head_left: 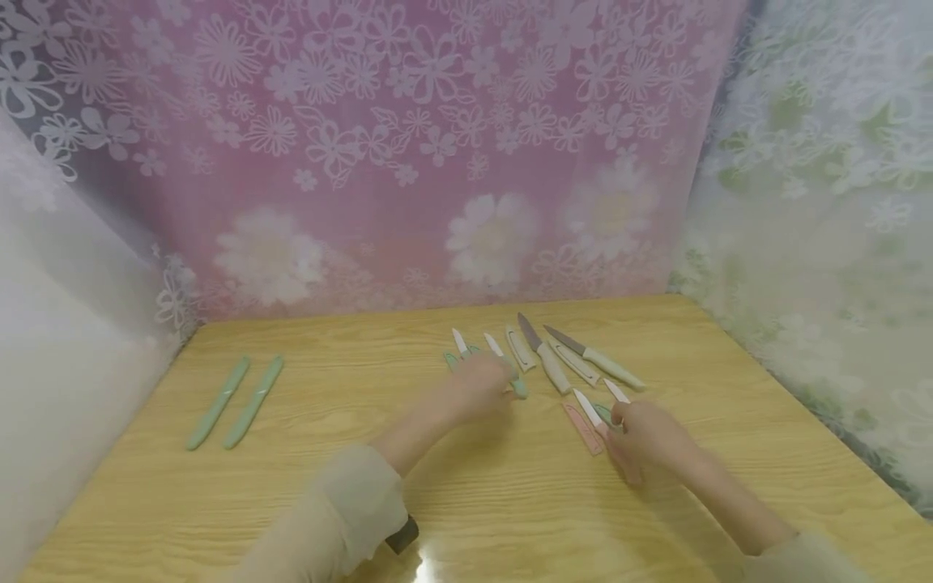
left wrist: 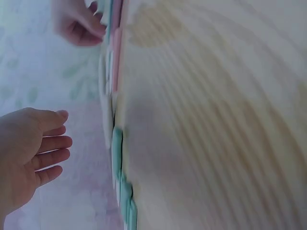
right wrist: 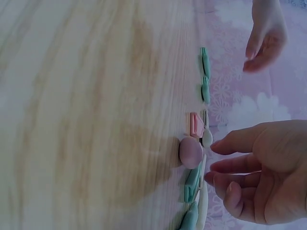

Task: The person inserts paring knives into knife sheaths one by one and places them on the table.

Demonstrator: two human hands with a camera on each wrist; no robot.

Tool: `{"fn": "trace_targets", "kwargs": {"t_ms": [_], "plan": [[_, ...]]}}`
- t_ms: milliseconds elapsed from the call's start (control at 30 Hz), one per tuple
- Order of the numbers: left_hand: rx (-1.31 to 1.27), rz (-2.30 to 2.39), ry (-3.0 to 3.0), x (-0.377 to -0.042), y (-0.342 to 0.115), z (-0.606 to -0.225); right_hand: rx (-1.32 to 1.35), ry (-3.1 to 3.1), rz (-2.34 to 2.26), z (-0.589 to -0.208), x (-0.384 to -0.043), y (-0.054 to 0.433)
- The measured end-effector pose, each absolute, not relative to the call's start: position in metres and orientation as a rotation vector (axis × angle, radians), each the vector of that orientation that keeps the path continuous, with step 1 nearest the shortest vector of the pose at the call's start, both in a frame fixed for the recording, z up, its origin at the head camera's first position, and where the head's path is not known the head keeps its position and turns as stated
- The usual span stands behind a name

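My left hand (head_left: 481,382) hovers over small green-handled knives (head_left: 520,389) with white blades, hiding part of them. In the left wrist view its fingers (left wrist: 55,143) are loosely spread and hold nothing. On the right, my right hand (head_left: 652,433) is above a pink-handled knife (head_left: 630,470) with a white blade. The right wrist view shows its fingers (right wrist: 237,165) loosely bent beside the knives, with nothing between them. A pink blade sheath (head_left: 581,429) lies left of the pink knife; a green sheath (head_left: 603,413) is partly hidden by the right hand.
Behind the hands lie a beige-handled knife (head_left: 552,366) and a pale green-handled knife (head_left: 614,368) with dark blades, plus pale sheaths (head_left: 521,350). Two sheathed green knives (head_left: 219,403) lie parallel at the left of the wooden table (head_left: 350,348). Floral curtains (head_left: 408,186) surround the table.
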State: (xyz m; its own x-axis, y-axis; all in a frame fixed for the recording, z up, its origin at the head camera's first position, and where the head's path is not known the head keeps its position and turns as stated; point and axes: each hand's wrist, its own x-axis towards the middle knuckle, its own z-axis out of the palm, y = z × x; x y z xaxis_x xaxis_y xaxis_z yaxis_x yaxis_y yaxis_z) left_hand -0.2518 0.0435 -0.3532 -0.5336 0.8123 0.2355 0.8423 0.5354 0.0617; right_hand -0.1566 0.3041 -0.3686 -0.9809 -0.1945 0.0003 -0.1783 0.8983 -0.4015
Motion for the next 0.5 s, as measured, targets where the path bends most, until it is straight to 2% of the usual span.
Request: {"fn": "trace_targets", "kwargs": {"t_ms": [267,500], "plan": [[-1.528,-0.038,-2.629,-0.239,0.103,-0.373,-0.322,3.056,-0.527,-0.371,-0.156,0.3],[-1.579,0.182,-2.618,-0.228,0.132,-0.389,-0.308,3.058,-0.51,-0.374,-0.157,0.298]]}}
